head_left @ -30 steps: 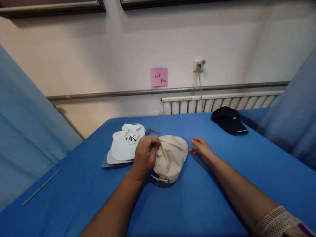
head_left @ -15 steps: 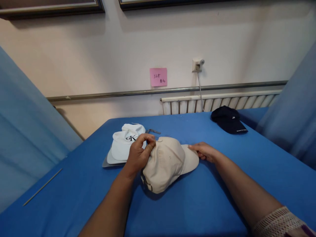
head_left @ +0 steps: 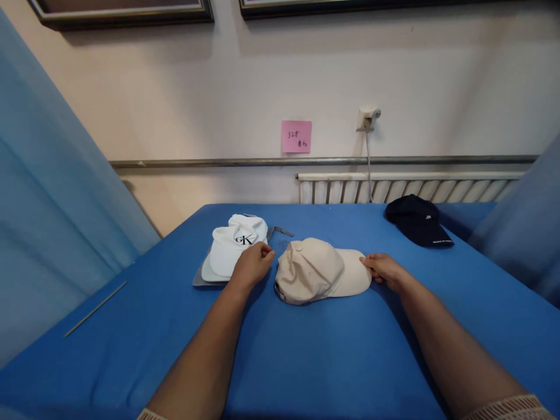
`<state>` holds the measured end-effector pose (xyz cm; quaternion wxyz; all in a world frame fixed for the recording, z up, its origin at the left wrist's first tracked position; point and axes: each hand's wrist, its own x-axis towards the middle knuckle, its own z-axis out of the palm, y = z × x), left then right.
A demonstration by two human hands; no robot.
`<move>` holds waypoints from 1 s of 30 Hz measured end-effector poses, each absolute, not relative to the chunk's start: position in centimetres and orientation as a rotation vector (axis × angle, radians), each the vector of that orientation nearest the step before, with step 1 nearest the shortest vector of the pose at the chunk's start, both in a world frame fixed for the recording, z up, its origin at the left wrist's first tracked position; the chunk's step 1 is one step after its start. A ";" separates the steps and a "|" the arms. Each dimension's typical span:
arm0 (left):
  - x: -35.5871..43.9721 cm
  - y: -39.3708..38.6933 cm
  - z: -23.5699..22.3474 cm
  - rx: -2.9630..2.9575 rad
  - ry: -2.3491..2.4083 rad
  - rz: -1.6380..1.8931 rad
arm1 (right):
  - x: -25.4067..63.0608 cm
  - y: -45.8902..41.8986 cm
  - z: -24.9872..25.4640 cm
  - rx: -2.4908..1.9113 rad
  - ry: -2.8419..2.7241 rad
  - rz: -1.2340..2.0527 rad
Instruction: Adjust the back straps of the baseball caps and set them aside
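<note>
A beige baseball cap [head_left: 312, 271] lies on the blue-covered bed in front of me, its brim pointing right. My right hand [head_left: 382, 270] pinches the edge of that brim between thumb and fingers. Just left of the crown, my left hand [head_left: 254, 263] hovers with its fingers drawn together, apart from the beige cap and holding nothing that I can see. Behind it sits a stack of light caps, topped by a white cap [head_left: 225, 256] with black "CK" lettering. My left hand covers part of the stack.
A navy cap [head_left: 417, 220] rests at the back right of the blue sheet [head_left: 332, 361]. Toward the left edge lies a thin stick [head_left: 95, 309]. Blue curtains [head_left: 56, 192] hang at both sides. Beyond the bed are a radiator [head_left: 406, 188], a rail and a pink note [head_left: 296, 136].
My left hand has let go of the beige cap's crown and moved off to its left. The crown has settled lower onto the sheet. My right hand still grips the brim.
</note>
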<state>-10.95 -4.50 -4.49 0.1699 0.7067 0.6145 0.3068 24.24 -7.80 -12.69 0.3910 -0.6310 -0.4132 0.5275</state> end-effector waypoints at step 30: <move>-10.6 -3.7 -6.2 1.332 1.267 1.117 | 24.5 -7.9 -12.9 -1.380 -0.875 1.541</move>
